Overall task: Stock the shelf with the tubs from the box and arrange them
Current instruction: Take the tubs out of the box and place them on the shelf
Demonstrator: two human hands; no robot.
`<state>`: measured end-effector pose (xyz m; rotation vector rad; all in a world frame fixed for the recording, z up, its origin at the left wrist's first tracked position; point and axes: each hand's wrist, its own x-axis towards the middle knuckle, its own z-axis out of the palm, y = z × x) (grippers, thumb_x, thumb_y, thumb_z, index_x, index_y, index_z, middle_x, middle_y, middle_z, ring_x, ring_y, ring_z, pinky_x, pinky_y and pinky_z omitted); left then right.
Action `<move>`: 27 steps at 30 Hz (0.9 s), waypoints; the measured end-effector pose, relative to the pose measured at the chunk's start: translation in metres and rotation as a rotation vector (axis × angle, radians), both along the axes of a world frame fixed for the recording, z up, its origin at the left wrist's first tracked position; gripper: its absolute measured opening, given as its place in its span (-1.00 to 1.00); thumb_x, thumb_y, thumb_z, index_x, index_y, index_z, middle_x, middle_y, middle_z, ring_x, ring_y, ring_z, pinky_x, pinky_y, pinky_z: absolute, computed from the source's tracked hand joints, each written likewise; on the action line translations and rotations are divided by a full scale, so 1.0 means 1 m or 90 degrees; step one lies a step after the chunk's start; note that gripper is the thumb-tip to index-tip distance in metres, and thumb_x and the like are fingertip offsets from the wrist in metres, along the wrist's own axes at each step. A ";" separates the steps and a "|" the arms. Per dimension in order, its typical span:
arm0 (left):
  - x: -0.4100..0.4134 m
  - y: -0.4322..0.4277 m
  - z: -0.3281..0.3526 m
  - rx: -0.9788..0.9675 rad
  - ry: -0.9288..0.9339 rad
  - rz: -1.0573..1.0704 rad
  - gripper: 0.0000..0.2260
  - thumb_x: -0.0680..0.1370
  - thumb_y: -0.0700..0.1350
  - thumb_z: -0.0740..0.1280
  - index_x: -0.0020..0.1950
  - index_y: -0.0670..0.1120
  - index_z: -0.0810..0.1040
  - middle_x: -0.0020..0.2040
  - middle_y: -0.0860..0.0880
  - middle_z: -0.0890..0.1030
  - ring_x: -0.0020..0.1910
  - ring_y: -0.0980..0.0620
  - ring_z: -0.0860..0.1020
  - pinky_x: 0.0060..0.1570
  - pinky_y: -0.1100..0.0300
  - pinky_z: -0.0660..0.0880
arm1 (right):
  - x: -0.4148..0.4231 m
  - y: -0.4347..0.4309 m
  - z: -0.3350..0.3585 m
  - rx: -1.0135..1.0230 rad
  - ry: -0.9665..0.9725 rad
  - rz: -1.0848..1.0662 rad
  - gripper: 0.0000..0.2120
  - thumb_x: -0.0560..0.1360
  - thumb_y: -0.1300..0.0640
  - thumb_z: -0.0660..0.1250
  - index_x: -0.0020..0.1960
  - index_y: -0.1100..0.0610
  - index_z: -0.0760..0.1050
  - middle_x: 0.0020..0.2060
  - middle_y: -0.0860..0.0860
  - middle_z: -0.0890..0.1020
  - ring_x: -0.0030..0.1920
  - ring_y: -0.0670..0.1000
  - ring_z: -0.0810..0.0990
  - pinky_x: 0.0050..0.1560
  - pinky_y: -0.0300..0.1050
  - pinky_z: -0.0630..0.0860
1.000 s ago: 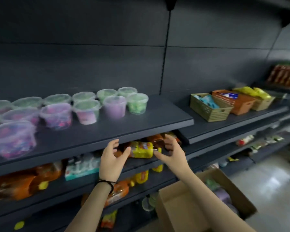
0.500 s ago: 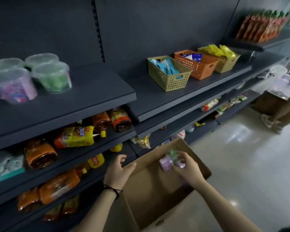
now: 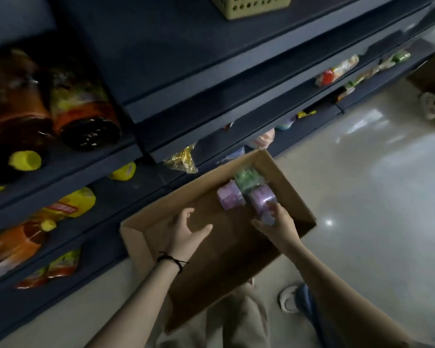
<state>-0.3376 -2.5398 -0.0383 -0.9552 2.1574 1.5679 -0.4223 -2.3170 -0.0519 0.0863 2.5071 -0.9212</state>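
1. A small translucent purple plastic tub sat in the far right corner of the open brown cardboard box, right of centre in the frame. The right hand had its thumb and fingers curled round the tub.
2. To lift it well, the grip should probably span the tub's wall rather than squeeze the lid. It should then rise straight up, clear of the neighbouring tubs and the box wall.
3. The tub's cloudy wall showed a lilac filling. Blur hid any label, and whether the tub stood upright or tipped could not be told. A second purple tub touched it on the left, and a green-filled tub sat just above both in the frame.
4. The left hand hovered over the bare box floor near frame centre, fingers apart and relaxed, holding nothing. A black cord wristband circled its wrist.
5. Dark blue-grey shelving filled the upper frame. Orange bottles with yellow caps lay at the left, and an olive perforated basket sat at the top edge.
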 end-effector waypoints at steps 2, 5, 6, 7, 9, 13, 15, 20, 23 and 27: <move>-0.019 0.006 -0.023 0.002 0.000 -0.022 -0.46 0.45 -0.02 0.45 0.36 0.01 0.32 0.35 -0.03 0.36 0.36 -0.02 0.33 0.16 0.16 0.32 | -0.020 0.003 -0.025 0.016 0.011 0.013 -0.33 0.35 0.00 0.53 0.37 0.14 0.35 0.05 0.01 0.45 0.04 0.04 0.49 0.00 -0.12 0.44; -0.058 0.027 -0.074 0.018 -0.018 -0.046 -0.42 0.46 -0.03 0.45 0.40 0.01 0.28 0.41 -0.03 0.31 0.39 -0.02 0.30 0.20 0.17 0.29 | -0.056 0.015 -0.086 0.038 -0.008 -0.004 -0.23 0.33 0.00 0.55 0.41 0.17 0.30 0.21 0.12 0.46 0.21 0.14 0.46 0.15 -0.04 0.44; -0.071 0.034 -0.090 0.019 -0.010 -0.049 -0.40 0.46 -0.04 0.45 0.43 -0.01 0.26 0.42 -0.04 0.30 0.40 -0.01 0.28 0.21 0.20 0.27 | -0.067 0.018 -0.105 0.043 -0.006 -0.002 -0.21 0.32 -0.01 0.55 0.42 0.18 0.28 0.25 0.16 0.45 0.27 0.18 0.42 0.22 0.01 0.42; -0.083 0.040 -0.106 0.018 -0.004 -0.047 -0.37 0.46 -0.07 0.46 0.45 -0.03 0.24 0.44 -0.04 0.29 0.41 0.00 0.26 0.20 0.25 0.25 | -0.075 0.021 -0.122 0.048 -0.006 -0.005 -0.18 0.31 -0.01 0.56 0.43 0.18 0.27 0.29 0.17 0.43 0.31 0.20 0.39 0.27 0.06 0.40; -0.101 0.053 -0.136 0.013 -0.003 -0.044 -0.30 0.43 -0.12 0.48 0.47 -0.06 0.20 0.46 -0.05 0.27 0.43 0.02 0.24 0.18 0.34 0.20 | -0.090 0.027 -0.148 0.063 -0.015 -0.023 -0.12 0.29 -0.01 0.57 0.46 0.17 0.22 0.34 0.18 0.39 0.36 0.21 0.35 0.33 0.10 0.35; -0.128 0.065 -0.190 -0.033 0.026 -0.090 -0.13 0.33 -0.13 0.56 0.51 -0.07 0.14 0.49 -0.06 0.22 0.46 -0.01 0.21 0.38 0.18 0.20 | -0.113 0.027 -0.188 0.022 -0.053 -0.036 0.03 0.25 0.03 0.60 0.52 0.21 0.09 0.44 0.20 0.29 0.45 0.17 0.27 0.42 0.03 0.23; -0.140 0.066 -0.210 -0.113 0.036 -0.135 -0.08 0.29 -0.06 0.58 0.52 -0.05 0.12 0.50 -0.07 0.21 0.47 -0.05 0.20 0.41 0.04 0.21 | -0.119 0.028 -0.203 0.014 -0.065 -0.034 0.09 0.20 0.00 0.62 0.53 0.21 0.08 0.45 0.19 0.30 0.45 0.14 0.28 0.43 0.04 0.24; -0.156 0.068 -0.232 -0.402 -0.017 -0.244 -0.06 0.30 0.12 0.52 0.53 0.00 0.08 0.46 -0.03 0.27 0.35 -0.14 0.27 0.28 -0.05 0.29 | -0.127 0.030 -0.214 0.057 -0.061 0.030 -0.04 0.17 -0.11 0.60 0.41 0.18 0.24 0.27 0.15 0.48 0.28 0.16 0.46 0.24 -0.04 0.41; -0.152 0.070 -0.231 -0.449 -0.065 -0.252 -0.16 0.30 0.16 0.50 0.46 -0.04 0.21 0.37 -0.11 0.33 0.29 -0.16 0.29 0.20 -0.03 0.30 | -0.127 0.028 -0.212 0.059 -0.075 0.081 -0.01 0.14 -0.15 0.61 0.41 0.14 0.24 0.23 0.14 0.51 0.22 0.17 0.51 0.16 -0.02 0.46; -0.110 0.053 -0.234 -0.395 -0.198 -0.191 -0.18 0.13 0.36 0.48 0.19 -0.12 0.42 0.20 -0.13 0.47 0.22 -0.18 0.38 0.18 -0.01 0.31 | -0.126 0.022 -0.210 0.051 -0.090 0.116 -0.07 0.16 -0.02 0.64 0.41 0.12 0.30 0.22 0.13 0.54 0.20 0.16 0.52 0.06 -0.11 0.43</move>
